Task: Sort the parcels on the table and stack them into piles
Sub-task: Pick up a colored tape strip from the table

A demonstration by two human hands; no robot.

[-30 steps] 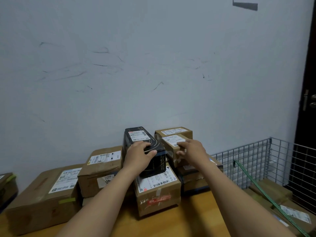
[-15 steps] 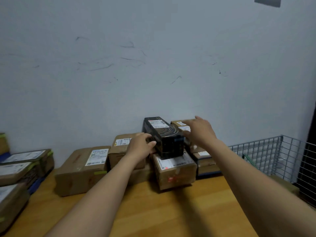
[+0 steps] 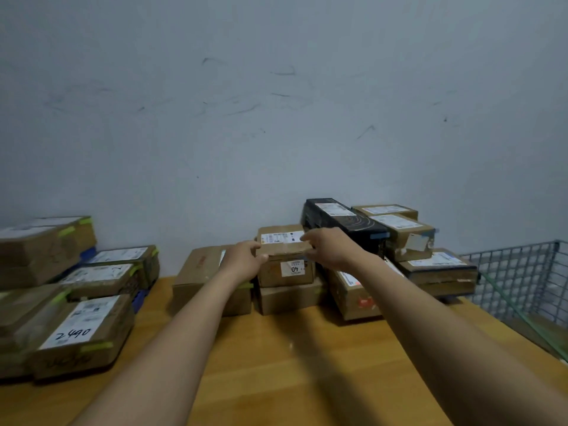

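Observation:
A brown cardboard parcel (image 3: 287,270) with a white label marked "40" on its front sits on top of another brown box (image 3: 289,298) in the middle of the row by the wall. My left hand (image 3: 242,259) grips its left front edge. My right hand (image 3: 329,245) clasps its top right corner, fingers over the top label. To the right, a long black parcel (image 3: 344,222) lies on a brown box with red marks (image 3: 353,293). Two small brown parcels (image 3: 402,232) are stacked beside the black one.
A large brown box (image 3: 199,272) stands left of the held parcel. Piles of taped parcels (image 3: 83,330) fill the table's left side. A flat parcel (image 3: 439,272) lies at the right. A wire basket (image 3: 522,272) stands beyond the wooden table (image 3: 292,364).
Both hands have left the black parcel and moved left onto the brown parcel marked "40". The view has swung left, showing the piles on the left.

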